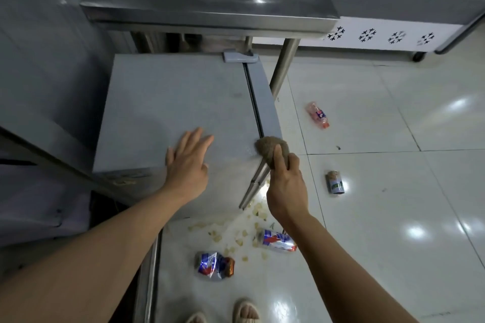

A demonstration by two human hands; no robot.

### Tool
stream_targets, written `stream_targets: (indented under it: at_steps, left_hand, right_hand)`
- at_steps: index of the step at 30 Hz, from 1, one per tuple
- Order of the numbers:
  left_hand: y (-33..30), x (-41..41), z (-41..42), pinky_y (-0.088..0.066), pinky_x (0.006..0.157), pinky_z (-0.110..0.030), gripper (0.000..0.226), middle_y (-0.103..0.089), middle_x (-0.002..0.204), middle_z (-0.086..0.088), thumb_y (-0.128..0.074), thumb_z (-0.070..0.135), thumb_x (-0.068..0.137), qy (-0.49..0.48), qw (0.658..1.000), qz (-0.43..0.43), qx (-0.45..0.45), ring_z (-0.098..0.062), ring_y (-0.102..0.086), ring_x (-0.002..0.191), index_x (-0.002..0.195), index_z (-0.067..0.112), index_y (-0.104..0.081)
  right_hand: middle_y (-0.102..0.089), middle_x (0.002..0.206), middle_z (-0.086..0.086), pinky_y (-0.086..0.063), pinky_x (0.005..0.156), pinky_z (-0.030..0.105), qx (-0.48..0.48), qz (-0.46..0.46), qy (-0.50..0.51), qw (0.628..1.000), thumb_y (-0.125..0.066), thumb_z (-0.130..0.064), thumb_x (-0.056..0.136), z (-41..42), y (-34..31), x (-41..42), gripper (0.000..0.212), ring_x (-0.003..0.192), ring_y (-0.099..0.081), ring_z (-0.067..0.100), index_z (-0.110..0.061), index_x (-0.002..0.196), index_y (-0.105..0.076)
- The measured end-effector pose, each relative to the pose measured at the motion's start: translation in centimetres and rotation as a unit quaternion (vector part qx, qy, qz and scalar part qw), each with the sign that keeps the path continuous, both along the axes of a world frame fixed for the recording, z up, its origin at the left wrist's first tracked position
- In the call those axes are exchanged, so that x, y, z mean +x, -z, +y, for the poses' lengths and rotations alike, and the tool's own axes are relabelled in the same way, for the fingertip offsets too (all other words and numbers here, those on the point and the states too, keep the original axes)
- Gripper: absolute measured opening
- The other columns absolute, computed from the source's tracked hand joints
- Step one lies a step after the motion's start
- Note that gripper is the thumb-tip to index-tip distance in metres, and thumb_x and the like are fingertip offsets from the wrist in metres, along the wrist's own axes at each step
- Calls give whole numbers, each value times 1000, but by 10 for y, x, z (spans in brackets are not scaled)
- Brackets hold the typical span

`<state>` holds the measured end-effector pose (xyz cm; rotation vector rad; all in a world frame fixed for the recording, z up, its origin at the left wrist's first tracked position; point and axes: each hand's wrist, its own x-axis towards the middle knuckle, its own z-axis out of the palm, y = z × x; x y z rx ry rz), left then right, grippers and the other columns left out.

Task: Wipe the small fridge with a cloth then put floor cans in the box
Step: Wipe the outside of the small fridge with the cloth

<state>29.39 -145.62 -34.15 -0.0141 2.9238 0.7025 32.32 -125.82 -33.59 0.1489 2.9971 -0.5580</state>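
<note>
We look down at the small fridge [170, 110], which sits under a steel table [210, 8]. Our left hand [186, 165] lies flat on the fridge top with its fingers spread out, holding nothing. Our right hand [286, 189] squeezes a brown cloth [271, 148] against the front edge of the fridge top. Four cans lie on the white floor [393, 191]: a pink can [318, 115], a green can [335, 182], a blue can [277, 240] and a crushed blue can [213, 266], with yellow crumbs [244, 233] close by.

glossy white tiled floor [380, 118] bears two crushed blue-and-silver cans [212, 266] [278, 240], one small upright can [335, 182], one pink plastic bottle [318, 115], scattered pale scraps [244, 233].
</note>
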Motion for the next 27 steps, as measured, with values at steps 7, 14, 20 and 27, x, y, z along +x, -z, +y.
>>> stream_targets:
  at_steps: [7,14,20,27]
  left_hand:
    - [-14,-2,-14,-9,113,-24,56,-21,155,-9,-47,-7,85,28,998,4,47,-23,-16,143,139,8,-39]
    - [-15,26,-41,-26,106,-38,49,-43,137,-10,-56,-3,78,-80,996,31,-27,-30,-34,129,126,9,-51]
    - [-10,46,-80,-29,104,-44,62,-38,142,1,-56,-2,70,-143,984,45,-97,-31,-33,125,127,24,-49]
    - [0,54,-98,-28,107,-42,73,-33,151,1,-53,-6,70,-97,991,65,-72,-31,-34,125,135,25,-47]
  right_hand:
    - [-43,125,14,-49,79,44,-82,35,18,996,-40,-18,95,1,-23,5,41,97,-53,31,-16,136,-39]
    - [4,155,15,-12,115,46,-4,-25,-97,995,-46,-26,91,-7,-30,-35,73,138,-6,38,-17,150,-3]
    - [12,158,5,10,111,33,45,-8,-199,979,-48,-10,92,16,-9,-46,75,144,15,27,-18,151,-2]
    - [-15,157,11,-13,118,45,38,157,-133,978,-33,5,89,-60,22,-22,61,145,-9,31,-8,148,-23]
